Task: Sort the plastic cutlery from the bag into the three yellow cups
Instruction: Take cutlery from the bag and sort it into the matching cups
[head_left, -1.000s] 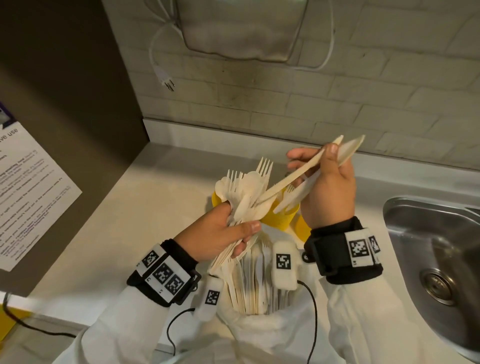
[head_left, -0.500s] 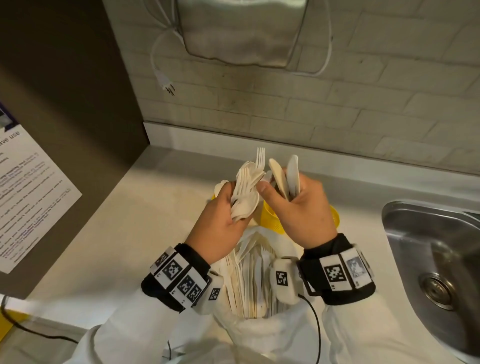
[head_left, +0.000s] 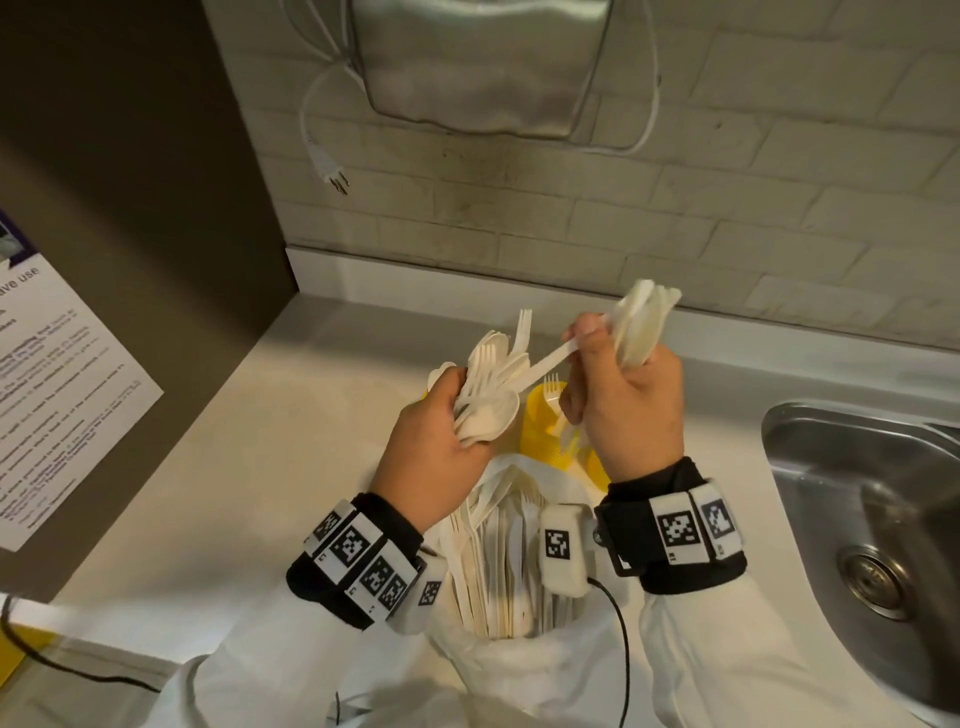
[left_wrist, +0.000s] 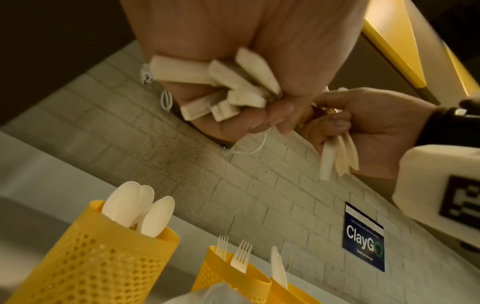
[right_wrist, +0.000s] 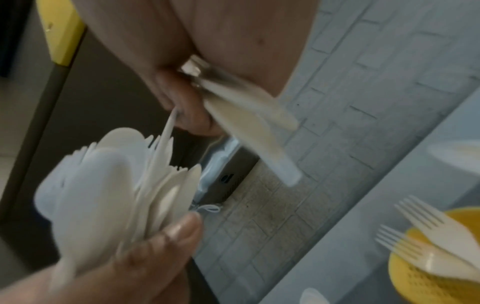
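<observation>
My left hand (head_left: 441, 431) grips a mixed bundle of white plastic spoons and forks (head_left: 491, 387) above the bag. My right hand (head_left: 623, 405) holds several white knives (head_left: 644, 327) upright in its fist, and its thumb and forefinger pinch one more knife (head_left: 550, 361) whose far end lies in the left bundle. The white bag (head_left: 519, 670) stands open below my wrists, full of cutlery. Behind it are three yellow perforated cups: one with spoons (left_wrist: 103, 257), one with forks (left_wrist: 228, 275), one with a knife (left_wrist: 291, 292). In the head view my hands hide most of the cups (head_left: 537, 426).
A steel sink (head_left: 857, 493) is set into the counter at the right. A dark cabinet side with a paper notice (head_left: 62, 395) closes the left. A metal dispenser (head_left: 483, 62) and a loose plug (head_left: 335, 179) hang on the brick wall behind.
My hands were together at the bundle; now my right hand has moved up and to the right, drawing a knife out of the bundle in my left hand.
</observation>
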